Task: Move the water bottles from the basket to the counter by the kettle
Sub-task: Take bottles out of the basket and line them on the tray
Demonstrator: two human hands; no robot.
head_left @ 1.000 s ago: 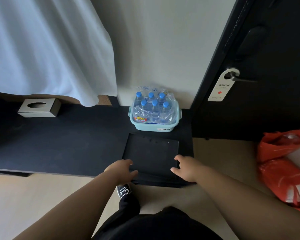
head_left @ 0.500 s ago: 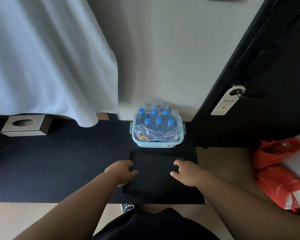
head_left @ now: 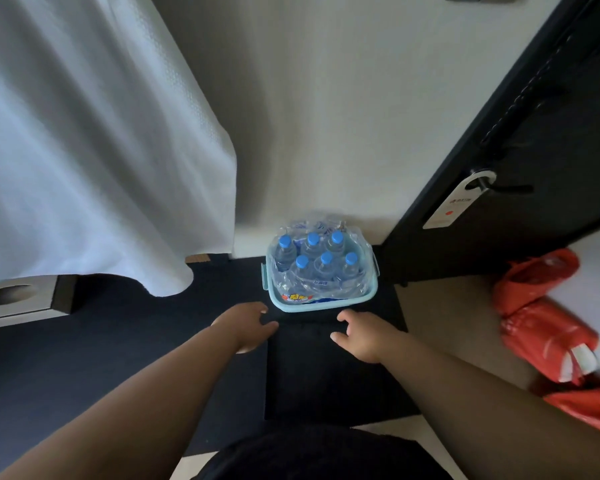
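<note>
A light blue plastic basket (head_left: 321,304) stands at the back of a black counter (head_left: 118,341), against the wall. It holds several clear water bottles (head_left: 317,263) with blue caps, still in torn plastic wrap. My left hand (head_left: 246,325) hovers just in front of the basket's left corner, fingers apart, holding nothing. My right hand (head_left: 362,336) is a little in front of the basket's right corner, fingers spread and empty. Both hands are over a flat black tray (head_left: 329,368). No kettle is in view.
A metal tissue box (head_left: 18,301) sits at the counter's far left under a white curtain (head_left: 90,140). A black door (head_left: 534,150) with a hanging tag (head_left: 454,202) is at the right. Red plastic bags (head_left: 548,327) lie on the floor at the right.
Both hands have moved forward over the black tray toward the basket. The camera has come closer, so the basket looks larger and nearer.
</note>
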